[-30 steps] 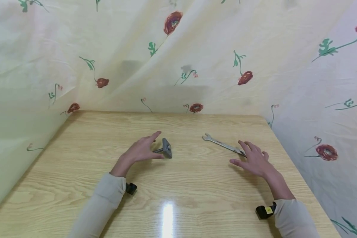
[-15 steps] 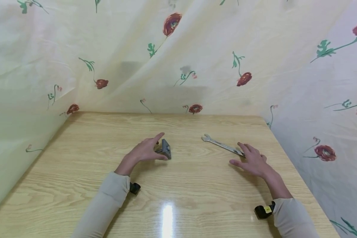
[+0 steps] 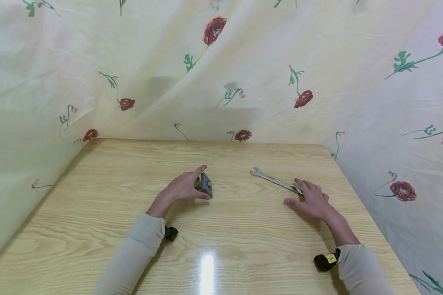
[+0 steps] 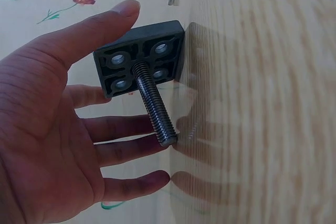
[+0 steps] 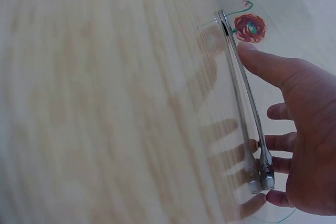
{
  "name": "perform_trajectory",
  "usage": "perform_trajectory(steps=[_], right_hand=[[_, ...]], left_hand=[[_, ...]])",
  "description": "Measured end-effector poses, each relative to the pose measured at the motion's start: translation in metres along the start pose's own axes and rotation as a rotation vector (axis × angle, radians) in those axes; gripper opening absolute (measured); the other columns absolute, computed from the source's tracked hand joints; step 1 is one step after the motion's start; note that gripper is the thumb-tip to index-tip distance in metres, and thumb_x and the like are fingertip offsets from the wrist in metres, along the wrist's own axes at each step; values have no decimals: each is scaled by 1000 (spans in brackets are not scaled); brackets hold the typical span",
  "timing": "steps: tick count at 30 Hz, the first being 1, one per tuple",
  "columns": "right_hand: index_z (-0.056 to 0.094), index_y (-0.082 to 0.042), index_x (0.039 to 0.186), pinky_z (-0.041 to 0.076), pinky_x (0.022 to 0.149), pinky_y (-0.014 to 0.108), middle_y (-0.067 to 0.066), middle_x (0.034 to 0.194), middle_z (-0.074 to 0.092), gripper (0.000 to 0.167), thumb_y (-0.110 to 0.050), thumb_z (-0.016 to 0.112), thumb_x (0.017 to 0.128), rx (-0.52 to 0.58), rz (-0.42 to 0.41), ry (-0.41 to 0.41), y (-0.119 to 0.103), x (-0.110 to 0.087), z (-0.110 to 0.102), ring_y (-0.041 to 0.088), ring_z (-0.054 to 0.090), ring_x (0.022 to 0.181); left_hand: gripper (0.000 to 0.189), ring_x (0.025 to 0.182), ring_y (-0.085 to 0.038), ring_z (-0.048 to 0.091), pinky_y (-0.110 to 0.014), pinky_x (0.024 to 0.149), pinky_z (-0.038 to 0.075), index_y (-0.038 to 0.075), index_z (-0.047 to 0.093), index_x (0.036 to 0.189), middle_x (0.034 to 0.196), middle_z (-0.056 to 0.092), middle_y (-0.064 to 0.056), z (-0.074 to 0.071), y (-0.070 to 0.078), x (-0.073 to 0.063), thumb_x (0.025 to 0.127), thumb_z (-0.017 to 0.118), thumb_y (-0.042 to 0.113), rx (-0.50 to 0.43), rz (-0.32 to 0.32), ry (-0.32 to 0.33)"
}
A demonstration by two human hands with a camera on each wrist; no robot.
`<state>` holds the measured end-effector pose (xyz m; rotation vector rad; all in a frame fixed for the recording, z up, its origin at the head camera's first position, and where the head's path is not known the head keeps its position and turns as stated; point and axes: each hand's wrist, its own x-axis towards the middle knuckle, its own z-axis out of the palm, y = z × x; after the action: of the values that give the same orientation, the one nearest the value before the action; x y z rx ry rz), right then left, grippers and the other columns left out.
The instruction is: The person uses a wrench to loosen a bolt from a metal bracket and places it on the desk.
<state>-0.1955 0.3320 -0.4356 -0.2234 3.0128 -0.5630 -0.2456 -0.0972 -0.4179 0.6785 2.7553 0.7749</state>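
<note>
A square dark plate with a threaded rod, a levelling foot (image 3: 206, 185), stands tilted on the table left of centre. My left hand (image 3: 184, 188) reaches around it from the left, thumb and forefinger spread on either side of the plate. In the left wrist view, the threaded rod (image 4: 155, 108) points toward the palm and the other fingers extend behind it. To the right, a silver open-ended wrench (image 3: 277, 180) lies slanted on the wood. My right hand (image 3: 313, 203) hovers at its near end, fingers spread, with fingertips right behind the wrench in the right wrist view.
Both tools rest on a light wood-grain table (image 3: 225, 241) with a glossy surface. A flowered cloth (image 3: 155, 94) hangs along the back and both sides. Small black cameras (image 3: 171, 233) are strapped at the wrists.
My left hand has moved right, bringing thumb and forefinger around the plate of the levelling foot. The right hand has shifted only slightly lower, near the wrench, which has not moved.
</note>
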Motion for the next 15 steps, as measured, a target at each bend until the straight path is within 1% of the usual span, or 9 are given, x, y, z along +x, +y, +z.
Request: perform_trajectory(steps=[5, 8, 11, 13, 15], right_hand=[[28, -1, 154, 25, 93, 78, 37, 153, 28, 90, -56, 62, 91, 27, -7, 20, 3, 1, 1, 61, 26, 134], [29, -1, 154, 25, 92, 78, 36, 152, 29, 88, -55, 62, 92, 37, -11, 33, 4, 1, 1, 61, 27, 134], [31, -1, 153, 25, 92, 77, 36, 152, 31, 87, -53, 62, 92, 41, -13, 44, 6, 2, 2, 61, 28, 133], [32, -1, 153, 26, 92, 77, 36, 151, 32, 85, -53, 62, 92, 44, -16, 48, 7, 2, 3, 61, 28, 133], [33, -1, 153, 26, 93, 76, 35, 151, 32, 84, -52, 62, 93, 52, -19, 53, 7, 2, 3, 61, 28, 133]], left_hand=[[105, 119, -33, 62, -47, 92, 53, 15, 25, 159, 140, 59, -20, 1, 0, 2, 78, 82, 50, 4, -3, 0], [104, 111, -28, 63, -43, 88, 52, 15, 25, 159, 136, 62, -19, 1, 1, 2, 78, 82, 50, 9, -1, 1], [104, 98, -23, 61, -37, 79, 50, 15, 26, 159, 130, 65, -17, 1, 2, 2, 78, 82, 49, 7, -2, 0], [104, 90, -21, 57, -34, 72, 46, 15, 26, 159, 123, 66, -15, 1, 2, 2, 78, 82, 48, 6, -5, -1], [104, 84, -20, 54, -31, 67, 42, 15, 27, 159, 118, 67, -13, 2, 3, 2, 78, 83, 47, 6, -10, 2]])
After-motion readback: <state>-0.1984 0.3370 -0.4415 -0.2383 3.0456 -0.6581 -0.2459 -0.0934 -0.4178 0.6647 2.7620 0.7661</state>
